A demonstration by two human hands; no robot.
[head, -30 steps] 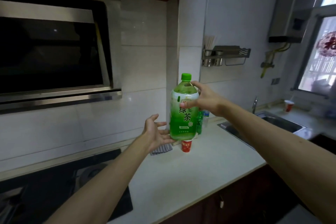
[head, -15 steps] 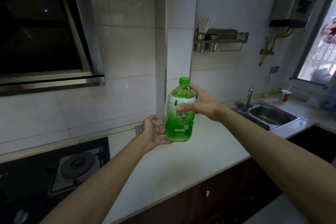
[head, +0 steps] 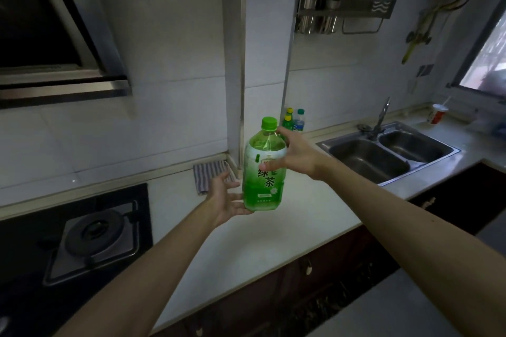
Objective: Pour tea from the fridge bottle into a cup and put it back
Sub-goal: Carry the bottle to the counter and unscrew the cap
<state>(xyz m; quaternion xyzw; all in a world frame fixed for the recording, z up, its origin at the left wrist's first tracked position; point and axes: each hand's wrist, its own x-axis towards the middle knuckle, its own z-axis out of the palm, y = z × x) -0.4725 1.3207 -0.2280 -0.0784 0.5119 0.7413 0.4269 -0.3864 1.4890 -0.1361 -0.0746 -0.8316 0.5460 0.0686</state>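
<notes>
The green tea bottle (head: 264, 189) is large and clear with a green cap (head: 269, 123) screwed on and a white-green label. It is upright in the air, just above the white countertop (head: 273, 243). My right hand (head: 297, 156) grips its shoulder from the right, thumb across the label. My left hand (head: 226, 200) is palm-up with fingers spread at the bottle's lower left, touching its base. No cup shows near the bottle; the spot behind it is hidden.
A striped cloth (head: 208, 175) lies by the wall corner left of the bottle. Small bottles (head: 294, 120) stand behind it. A double sink (head: 383, 156) with a tap is to the right, and a gas stove (head: 93, 235) to the left. A red-white cup with a straw (head: 437, 113) sits by the window.
The view has tilted down and shifted, showing more counter and stove. The bottle sits lower, in the same two-hand hold. The small red cup seen a second ago is out of sight.
</notes>
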